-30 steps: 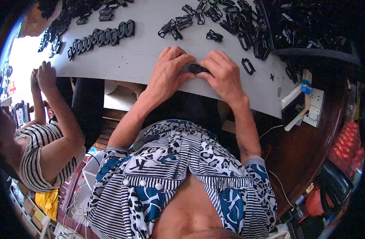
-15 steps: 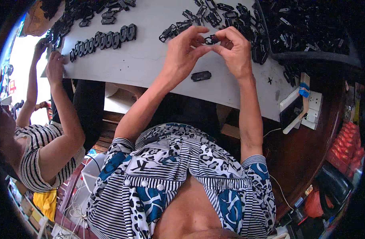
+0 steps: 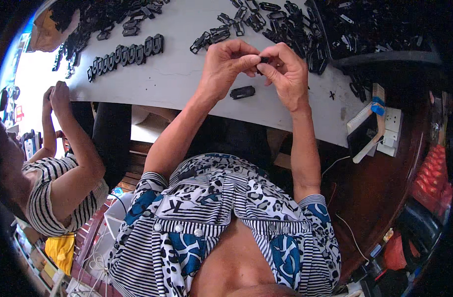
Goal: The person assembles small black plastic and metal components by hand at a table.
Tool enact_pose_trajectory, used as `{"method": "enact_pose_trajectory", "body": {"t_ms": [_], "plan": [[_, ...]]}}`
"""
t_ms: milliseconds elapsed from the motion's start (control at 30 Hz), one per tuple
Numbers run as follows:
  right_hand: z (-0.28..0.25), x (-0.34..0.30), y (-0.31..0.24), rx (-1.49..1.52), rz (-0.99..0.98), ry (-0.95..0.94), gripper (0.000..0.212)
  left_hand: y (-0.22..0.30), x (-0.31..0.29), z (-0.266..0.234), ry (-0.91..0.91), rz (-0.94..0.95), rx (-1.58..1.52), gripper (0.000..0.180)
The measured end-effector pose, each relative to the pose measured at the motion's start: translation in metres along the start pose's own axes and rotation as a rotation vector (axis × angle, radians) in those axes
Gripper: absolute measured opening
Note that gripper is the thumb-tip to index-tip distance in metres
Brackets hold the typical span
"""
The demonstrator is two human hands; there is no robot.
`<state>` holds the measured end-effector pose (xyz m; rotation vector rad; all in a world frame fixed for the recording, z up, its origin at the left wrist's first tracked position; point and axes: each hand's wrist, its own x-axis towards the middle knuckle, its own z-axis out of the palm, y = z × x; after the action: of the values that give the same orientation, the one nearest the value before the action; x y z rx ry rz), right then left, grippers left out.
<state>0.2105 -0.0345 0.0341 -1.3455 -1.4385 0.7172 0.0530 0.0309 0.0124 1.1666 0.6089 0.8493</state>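
Note:
Over the grey-white table [image 3: 187,74], my two hands meet at a small black plastic part [image 3: 263,60], which is mostly hidden by the fingers. My left hand [image 3: 230,68] is closed, its thumb and forefinger pinching the part's left side. From the other side, my right hand [image 3: 287,74] grips the same part between thumb and curled fingers. A single black oblong plastic housing [image 3: 242,92] lies on the table just below my hands, touched by neither.
Loose black housings [image 3: 286,24] are heaped beyond my hands. A row of similar black pieces [image 3: 125,55] stands farther left. A dark bin [image 3: 385,64] of black parts borders the right side. A co-worker's hands [image 3: 58,96] are at the left table edge. A propped phone-like device [image 3: 363,134] stands right.
My fingers have closed in around the black part, covering more of it, with my left thumb shifted up. The co-worker's hands have drawn back from the pile toward the table edge.

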Motion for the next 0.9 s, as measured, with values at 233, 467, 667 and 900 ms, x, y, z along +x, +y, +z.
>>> {"method": "enact_pose_trajectory", "body": {"t_ms": [233,467,667,900], "plan": [[-0.032,-0.02,0.007,0.321,0.141,0.4,0.011,-0.001,0.003,-0.004,0.073,-0.069,-0.11,0.013],[-0.101,-0.034,0.023,-0.649,0.528,0.11,0.024,0.02,0.012,0.008,-0.001,0.131,0.935,0.019],[-0.087,-0.033,0.003,-1.078,0.275,0.119,0.03,0.002,0.023,0.01,-0.222,0.5,1.407,0.023],[-0.056,-0.043,0.006,-0.918,0.017,-0.009,0.027,0.032,0.009,0.003,-0.1,0.197,0.897,0.026]]}}
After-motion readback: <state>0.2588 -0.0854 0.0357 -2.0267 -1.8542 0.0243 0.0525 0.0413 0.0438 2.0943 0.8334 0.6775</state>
